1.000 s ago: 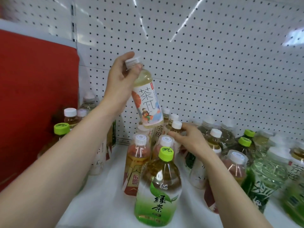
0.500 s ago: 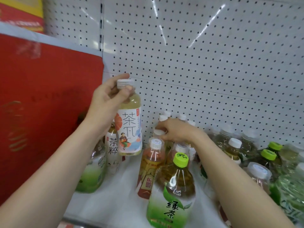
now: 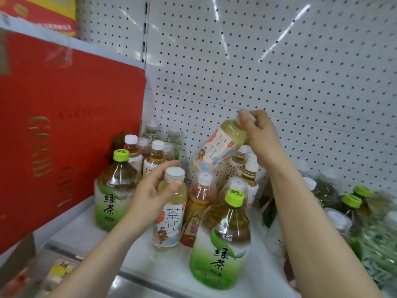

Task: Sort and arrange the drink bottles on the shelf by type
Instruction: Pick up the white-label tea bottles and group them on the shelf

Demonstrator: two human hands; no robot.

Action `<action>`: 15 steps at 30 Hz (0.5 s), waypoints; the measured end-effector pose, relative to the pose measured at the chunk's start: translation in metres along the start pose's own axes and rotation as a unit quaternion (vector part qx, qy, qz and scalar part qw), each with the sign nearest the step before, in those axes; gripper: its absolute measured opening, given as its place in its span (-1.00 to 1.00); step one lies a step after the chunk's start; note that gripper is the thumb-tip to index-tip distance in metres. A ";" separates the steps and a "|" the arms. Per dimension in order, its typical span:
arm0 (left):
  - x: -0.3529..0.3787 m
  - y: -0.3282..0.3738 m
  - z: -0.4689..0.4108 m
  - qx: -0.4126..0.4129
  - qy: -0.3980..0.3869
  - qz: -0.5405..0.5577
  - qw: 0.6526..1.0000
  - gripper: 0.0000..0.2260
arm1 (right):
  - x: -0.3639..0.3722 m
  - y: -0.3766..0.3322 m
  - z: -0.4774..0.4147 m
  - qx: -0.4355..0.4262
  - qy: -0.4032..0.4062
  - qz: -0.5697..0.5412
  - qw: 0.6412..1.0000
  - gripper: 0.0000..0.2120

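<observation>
Gathering matching white-label tea bottles, the left hand (image 3: 150, 194) grips one bottle (image 3: 169, 211) standing near the shelf (image 3: 90, 229) front while the right hand (image 3: 260, 130) holds a second bottle (image 3: 219, 147) tilted aloft by its cap, likely needing upright placement beside it.

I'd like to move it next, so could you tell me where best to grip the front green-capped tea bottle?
Take the green-capped tea bottle by its narrow neck just under the cap, coming from above and the front: it stands upright at the shelf edge, with bottles crowding behind.
</observation>
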State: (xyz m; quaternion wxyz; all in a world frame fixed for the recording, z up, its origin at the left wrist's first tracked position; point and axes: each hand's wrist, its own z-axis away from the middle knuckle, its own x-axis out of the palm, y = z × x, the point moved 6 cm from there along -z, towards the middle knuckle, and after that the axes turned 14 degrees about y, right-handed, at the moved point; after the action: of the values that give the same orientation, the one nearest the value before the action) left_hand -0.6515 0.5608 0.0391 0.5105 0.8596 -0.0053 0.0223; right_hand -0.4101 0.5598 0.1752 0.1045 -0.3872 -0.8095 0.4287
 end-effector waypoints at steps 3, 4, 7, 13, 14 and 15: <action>-0.003 0.007 0.002 0.009 0.009 0.010 1.000 -0.61 | -0.031 -0.023 0.004 -0.008 0.093 -0.068 0.993 -0.66; -0.005 0.013 0.003 0.015 0.011 0.019 1.000 -0.63 | -0.042 -0.030 0.008 -0.013 0.119 -0.083 0.989 -0.71; -0.013 0.035 0.005 0.038 0.011 0.047 0.998 -0.64 | -0.074 -0.051 0.024 -0.040 0.185 -0.108 0.976 -0.78; -0.012 0.075 0.031 0.042 -0.056 0.069 0.995 -0.62 | -0.139 -0.063 0.075 -0.012 0.248 -0.048 0.968 -0.72; -0.009 0.079 0.039 0.033 -0.069 0.078 0.994 -0.64 | -0.147 -0.061 0.086 0.002 0.247 -0.048 0.968 -0.68; -0.006 0.082 0.047 0.015 -0.081 0.092 0.992 -0.66 | -0.156 -0.059 0.098 0.019 0.242 -0.048 0.969 -0.64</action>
State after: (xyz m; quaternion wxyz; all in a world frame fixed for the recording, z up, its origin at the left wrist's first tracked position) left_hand -0.6589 0.4799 0.0886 0.4911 0.8621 -0.1250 -0.0003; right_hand -0.3853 0.3684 0.1863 0.3250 -0.4385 -0.7693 0.3319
